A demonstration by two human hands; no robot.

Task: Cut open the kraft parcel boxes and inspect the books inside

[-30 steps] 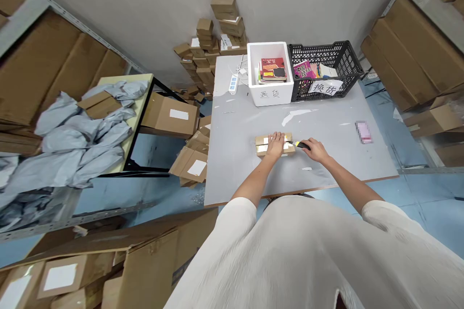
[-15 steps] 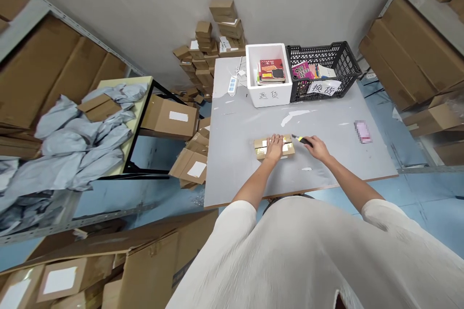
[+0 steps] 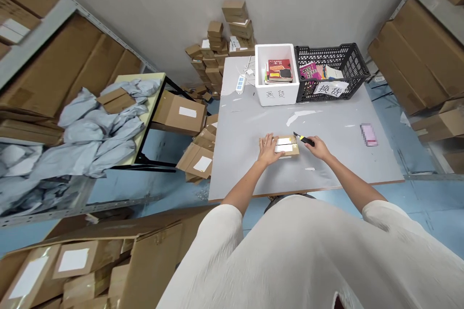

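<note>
A small cardboard box (image 3: 293,148) with a white label and shiny tape lies on the grey table (image 3: 246,164). Spread fingers of my left hand (image 3: 268,148) rest on the box's left end, the thumb along its front part. My right hand (image 3: 318,147) is wrapped round the black and yellow handle of a utility knife (image 3: 307,141). The knife's blade points left, close to the box's upper right corner; whether it touches the cardboard I cannot tell.
Behind the box stand a white foam box (image 3: 277,95) and a black plastic crate (image 3: 353,77), both holding books. A power strip (image 3: 240,84) lies at the back left, a pink phone-like object (image 3: 369,135) at the right. Grey parcels (image 3: 87,130) cover the side table; cartons (image 3: 197,159) are piled beside it.
My left hand has slid from the box's middle to its left end, with the fingers wider apart, uncovering the label. The knife stays near the right end. The camera view has shifted slightly left.
</note>
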